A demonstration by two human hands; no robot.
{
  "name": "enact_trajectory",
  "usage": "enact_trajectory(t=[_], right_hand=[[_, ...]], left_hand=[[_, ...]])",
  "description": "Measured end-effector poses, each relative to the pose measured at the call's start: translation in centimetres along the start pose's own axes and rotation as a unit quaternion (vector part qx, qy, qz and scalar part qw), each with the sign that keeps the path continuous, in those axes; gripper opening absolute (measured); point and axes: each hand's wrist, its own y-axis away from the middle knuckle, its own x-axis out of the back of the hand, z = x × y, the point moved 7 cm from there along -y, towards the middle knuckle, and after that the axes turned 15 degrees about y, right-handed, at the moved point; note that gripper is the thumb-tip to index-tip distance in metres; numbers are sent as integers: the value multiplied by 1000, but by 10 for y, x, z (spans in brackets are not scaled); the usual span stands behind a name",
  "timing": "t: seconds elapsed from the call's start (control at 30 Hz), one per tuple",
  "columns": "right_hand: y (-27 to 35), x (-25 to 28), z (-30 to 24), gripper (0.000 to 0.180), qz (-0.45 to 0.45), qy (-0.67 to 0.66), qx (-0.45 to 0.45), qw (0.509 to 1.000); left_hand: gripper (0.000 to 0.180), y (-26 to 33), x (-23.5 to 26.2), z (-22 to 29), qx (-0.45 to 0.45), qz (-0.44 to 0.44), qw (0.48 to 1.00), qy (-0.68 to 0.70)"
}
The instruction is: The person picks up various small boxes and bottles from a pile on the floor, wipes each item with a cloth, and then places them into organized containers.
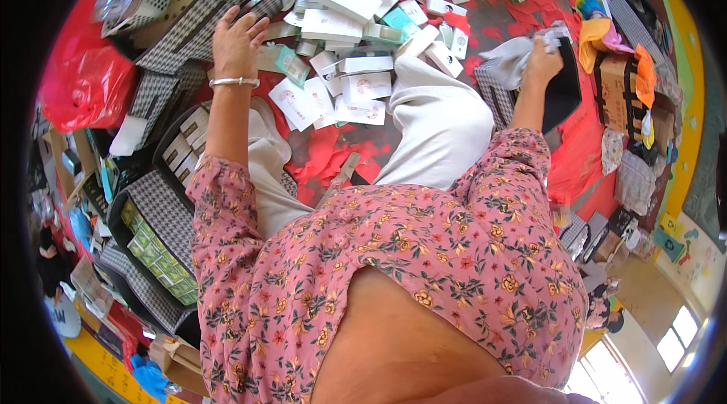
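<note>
While the left hand (pixel 236 40) lies flat with fingers released on a black-and-white houndstooth fabric box (pixel 198 21) near the red floor mat's (pixel 575 154) far left corner, the right hand (pixel 542 56) is clenched around a crumpled grey cloth (pixel 509 56), pressing it on a black square box (pixel 564 90) toward the mat's right edge. Small white cardboard cartons (pixel 356 86) lie scattered between them, beside the white-trousered knee (pixel 439 124).

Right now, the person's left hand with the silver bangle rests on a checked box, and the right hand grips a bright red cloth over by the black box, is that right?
Not quite. The head view shows the right hand gripping a grey cloth, not a bright red one. The rest holds: the left hand with the silver bangle rests on a checked box, and the black box is beside the right hand.
</note>
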Motion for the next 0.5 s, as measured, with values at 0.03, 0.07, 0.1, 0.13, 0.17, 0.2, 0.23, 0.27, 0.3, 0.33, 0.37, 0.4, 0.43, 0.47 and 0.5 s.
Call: enact_trajectory(t=[0.03, 0.07, 0.1, 0.13, 0.17, 0.2, 0.23, 0.27, 0.3, 0.33, 0.37, 0.4, 0.43, 0.47, 0.5], right_hand=[[20, -5, 9, 31, -39, 50, 4, 998], [44, -10, 18, 33, -78, 100, 9, 992], [56, -15, 26, 34, -121, 111, -1, 986], [68, -23, 36, 35, -166, 121, -11, 979], [78, -32, 43, 37, -202, 147, -11, 968], [88, -45, 47, 40, -242, 173, -10, 955], [100, -57, 46, 42, -285, 194, -21, 938], [112, -69, 45, 44, -328, 214, -31, 919], [120, -90, 55, 47, -393, 202, -31, 897], [128, -113, 74, 50, -452, 191, -36, 871], [130, -134, 86, 52, -457, 225, -32, 860], [134, -149, 92, 53, -459, 259, -29, 849], [138, -159, 74, 56, -457, 286, 11, 842], [141, -169, 57, 58, -468, 276, 29, 839], [158, -169, 33, 60, -482, 264, 46, 834]], left_hand=[[39, 3, 9, 2, 2, -5, 1000, 3], [38, 8, 18, 4, 3, -9, 1000, 6], [37, 10, 15, 8, 4, -21, 1000, 21], [37, 11, 14, 10, 1, -34, 999, 27], [38, 10, 14, 12, -2, -45, 998, 34], [38, 10, 16, 14, -6, -53, 998, 39], [37, 12, 16, 15, -2, -63, 997, 52], [37, 15, 16, 14, 1, -53, 998, 31], [37, 19, 10, 15, 5, -45, 999, 11], [37, 20, 2, 11, 13, -41, 999, -9], [34, 23, -3, 11, 18, -50, 999, -12], [34, 24, -8, 10, 21, -52, 998, -24], [33, 24, -6, 11, 20, -48, 998, -36], [33, 24, -5, 12, 18, -44, 998, -48], [32, 34, 5, 20, 22, -44, 998, -50]])
